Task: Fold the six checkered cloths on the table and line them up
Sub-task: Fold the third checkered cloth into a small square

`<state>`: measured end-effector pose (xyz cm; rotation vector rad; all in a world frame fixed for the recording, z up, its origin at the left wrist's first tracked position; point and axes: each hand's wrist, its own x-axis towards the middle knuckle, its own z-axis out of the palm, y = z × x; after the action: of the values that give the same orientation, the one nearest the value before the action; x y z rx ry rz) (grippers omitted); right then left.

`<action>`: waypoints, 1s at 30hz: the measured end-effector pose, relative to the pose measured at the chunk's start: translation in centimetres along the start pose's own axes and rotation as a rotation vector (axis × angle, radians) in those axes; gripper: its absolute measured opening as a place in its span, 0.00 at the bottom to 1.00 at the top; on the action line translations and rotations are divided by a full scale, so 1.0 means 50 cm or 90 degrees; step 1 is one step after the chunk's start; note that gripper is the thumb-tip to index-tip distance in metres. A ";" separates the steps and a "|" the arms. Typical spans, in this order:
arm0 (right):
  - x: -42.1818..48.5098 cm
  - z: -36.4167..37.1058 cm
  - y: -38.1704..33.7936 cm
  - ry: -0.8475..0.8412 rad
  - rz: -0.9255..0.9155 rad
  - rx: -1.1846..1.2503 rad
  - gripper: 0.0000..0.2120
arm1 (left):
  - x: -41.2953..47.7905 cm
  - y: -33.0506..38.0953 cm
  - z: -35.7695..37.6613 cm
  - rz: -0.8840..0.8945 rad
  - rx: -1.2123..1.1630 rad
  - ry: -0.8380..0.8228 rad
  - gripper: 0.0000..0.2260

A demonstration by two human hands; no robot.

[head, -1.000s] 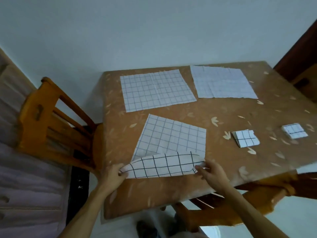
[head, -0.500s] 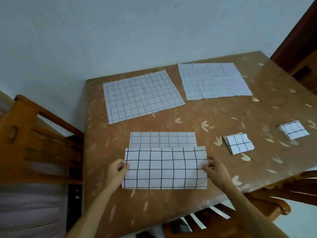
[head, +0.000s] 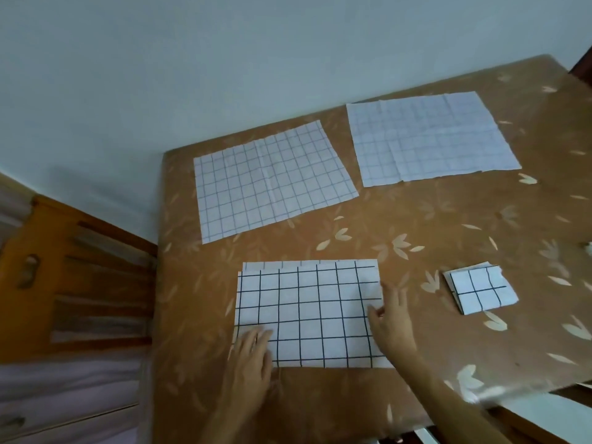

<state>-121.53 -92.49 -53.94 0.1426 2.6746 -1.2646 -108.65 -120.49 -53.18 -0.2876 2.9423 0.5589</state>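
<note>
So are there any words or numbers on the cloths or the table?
None: no word, number, label or sign shows anywhere.
The half-folded white checkered cloth and the small folded white checkered cloth carry only black grid lines.
The brown table cover has only pale leaf shapes.

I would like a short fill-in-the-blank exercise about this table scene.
The left hand lies flat on the near ____ corner of the half-folded white checkered cloth. At the far side of the brown flower-patterned table lie ____ unfolded checkered cloths. The small folded checkered square lies to the ____ of the right hand.
Missing words: left; two; right.
</note>
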 end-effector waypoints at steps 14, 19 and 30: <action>-0.131 0.098 0.084 -0.131 -0.288 -0.386 0.25 | 0.035 0.010 0.042 0.013 0.144 -0.100 0.32; -0.122 0.084 0.072 -0.132 -0.284 -0.411 0.27 | 0.034 0.006 0.052 0.012 0.179 -0.119 0.30; -0.100 0.090 0.059 -0.149 -0.335 -0.399 0.27 | 0.047 0.055 0.077 0.069 0.106 -0.040 0.23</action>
<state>-115.60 -94.14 -57.95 -0.7769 2.8266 -0.4237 -111.16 -116.90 -56.15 -0.0923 2.9330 0.3250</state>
